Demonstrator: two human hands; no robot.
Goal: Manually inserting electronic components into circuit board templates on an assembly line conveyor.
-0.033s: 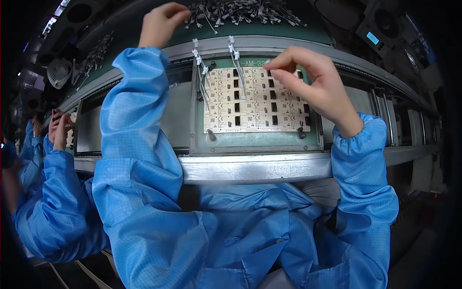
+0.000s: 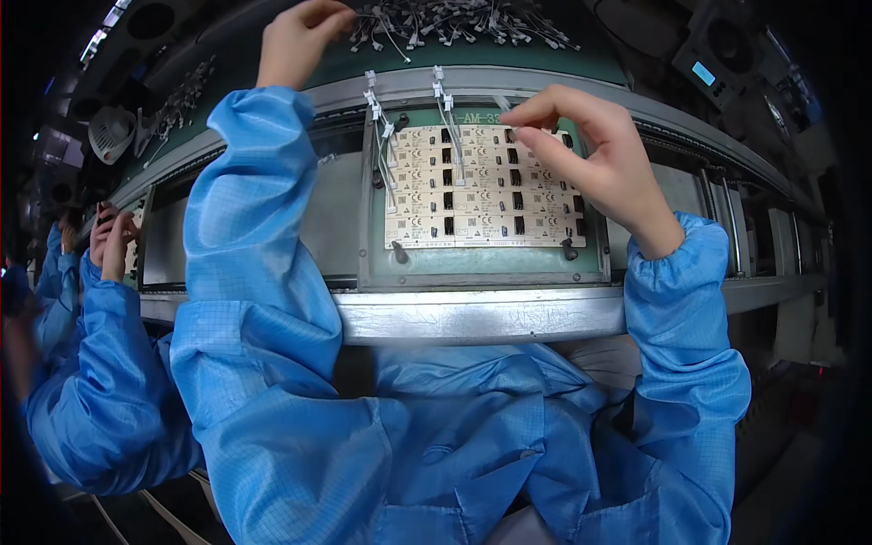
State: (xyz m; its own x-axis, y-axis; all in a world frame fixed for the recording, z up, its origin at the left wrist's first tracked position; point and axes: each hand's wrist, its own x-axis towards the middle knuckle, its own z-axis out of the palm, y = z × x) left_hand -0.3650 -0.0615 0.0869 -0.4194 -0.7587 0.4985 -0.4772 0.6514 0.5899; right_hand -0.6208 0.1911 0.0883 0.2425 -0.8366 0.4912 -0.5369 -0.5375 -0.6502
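Observation:
My left hand (image 2: pixel 300 41) is raised at the far left, its fingers closed in a pinch beside a pile of white-plugged cables (image 2: pixel 463 25). Whatever it may hold is hidden. Over the upper right of a panel of pale circuit boards (image 2: pixel 472 213), my right hand (image 2: pixel 595 154) pinches thumb and forefinger together. A faint pale streak shows just above those fingertips; what they hold cannot be made out. Black connectors sit in columns on the boards. One cable (image 2: pixel 390 168) lies over the panel's left edge, and another cable (image 2: pixel 454 136) reaches its upper middle; both have white plugs.
The panel rests in a green fixture (image 2: pixel 481 268) with dark clamps, between metal rails. A bright metal rail (image 2: pixel 481 316) runs along the near side. A small white fan (image 2: pixel 113 136) and more cables (image 2: pixel 182 104) are at far left. A co-worker's hands (image 2: pixel 111 241) show at left.
My left hand has shifted slightly left and away from me. My right hand stays almost in place over the boards.

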